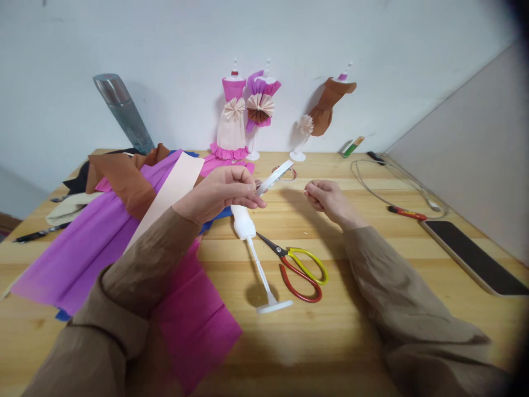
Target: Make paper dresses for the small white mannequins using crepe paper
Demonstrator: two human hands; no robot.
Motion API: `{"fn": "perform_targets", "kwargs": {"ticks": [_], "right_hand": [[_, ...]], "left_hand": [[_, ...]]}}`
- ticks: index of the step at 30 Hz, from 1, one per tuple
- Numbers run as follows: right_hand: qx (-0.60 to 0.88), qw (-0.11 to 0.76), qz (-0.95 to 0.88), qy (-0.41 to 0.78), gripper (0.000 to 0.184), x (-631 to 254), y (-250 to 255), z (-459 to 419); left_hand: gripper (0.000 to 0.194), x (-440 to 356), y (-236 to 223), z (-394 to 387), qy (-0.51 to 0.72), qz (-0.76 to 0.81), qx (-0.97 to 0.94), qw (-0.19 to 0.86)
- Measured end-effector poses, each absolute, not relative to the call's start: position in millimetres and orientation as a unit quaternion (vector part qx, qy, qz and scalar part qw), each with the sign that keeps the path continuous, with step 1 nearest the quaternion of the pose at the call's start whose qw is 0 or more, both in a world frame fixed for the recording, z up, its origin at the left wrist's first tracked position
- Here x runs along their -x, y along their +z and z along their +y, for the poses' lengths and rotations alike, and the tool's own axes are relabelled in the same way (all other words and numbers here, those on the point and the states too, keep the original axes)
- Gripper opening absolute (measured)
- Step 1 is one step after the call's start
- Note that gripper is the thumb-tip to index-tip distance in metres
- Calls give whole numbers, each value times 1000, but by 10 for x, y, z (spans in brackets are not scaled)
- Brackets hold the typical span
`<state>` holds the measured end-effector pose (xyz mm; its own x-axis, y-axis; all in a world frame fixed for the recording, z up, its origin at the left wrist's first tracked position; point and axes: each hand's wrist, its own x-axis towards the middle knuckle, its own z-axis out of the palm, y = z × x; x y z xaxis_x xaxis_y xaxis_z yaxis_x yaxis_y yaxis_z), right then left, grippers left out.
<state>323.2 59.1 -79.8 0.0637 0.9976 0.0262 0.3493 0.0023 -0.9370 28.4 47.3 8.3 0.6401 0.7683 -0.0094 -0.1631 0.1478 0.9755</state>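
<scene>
My left hand (221, 194) is closed in a pinch on a flat white strip-like object (275, 176) that points up and to the right. Just below that hand is a bare white mini mannequin (244, 221) on a thin pole with a round base (275, 306). Its top end is hidden under my fingers, so I cannot tell whether I hold it. My right hand (326, 196) hovers a little to the right with fingers curled in a pinch. What it holds, if anything, is too small to see. Pink, purple, brown and cream crepe paper (103, 231) lies under my left forearm.
Scissors with red and yellow handles (300, 267) lie on the wooden table (372, 342). Three dressed mini mannequins (233, 116) stand at the back wall. A phone (471, 255), a cable (397, 184), a red-handled tool (407, 213) and a steel flask (124, 113) sit around the edges.
</scene>
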Motion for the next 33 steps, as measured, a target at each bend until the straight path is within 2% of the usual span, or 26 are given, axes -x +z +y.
{"fn": "perform_targets", "kwargs": {"ticks": [7,13,15,19,21,23,25,27,30,33], "right_hand": [[600,383,-624,322,42,-3110,-584,477],[548,143,-751,340,21,-3180,-403,410],[535,92,-778,316,17,-3251,-341,383],[586,96,-773,223,30,-3371,-121,281],[617,110,-751,206,37,-3378,7,221],[617,111,-752,206,36,-3322,91,171],[574,100,-781,226,33,-3188,98,136],[496,74,-811,302,31,-2995,26,114],[374,-37,-806,458,30,-2719,-144,101],[388,-85,-801,448,24,-2652,-256,120]], "left_hand": [[18,-279,87,475,332,267,-569,703],[19,-272,99,470,336,258,-569,705],[18,-274,105,466,338,257,-572,702],[14,-283,110,458,338,267,-577,694],[13,-286,110,455,338,272,-576,693],[12,-285,113,451,340,272,-574,694],[12,-278,121,448,346,270,-573,692],[12,-265,134,449,353,273,-575,685],[13,-236,164,452,361,278,-576,679],[13,-208,200,451,372,275,-576,674]]}}
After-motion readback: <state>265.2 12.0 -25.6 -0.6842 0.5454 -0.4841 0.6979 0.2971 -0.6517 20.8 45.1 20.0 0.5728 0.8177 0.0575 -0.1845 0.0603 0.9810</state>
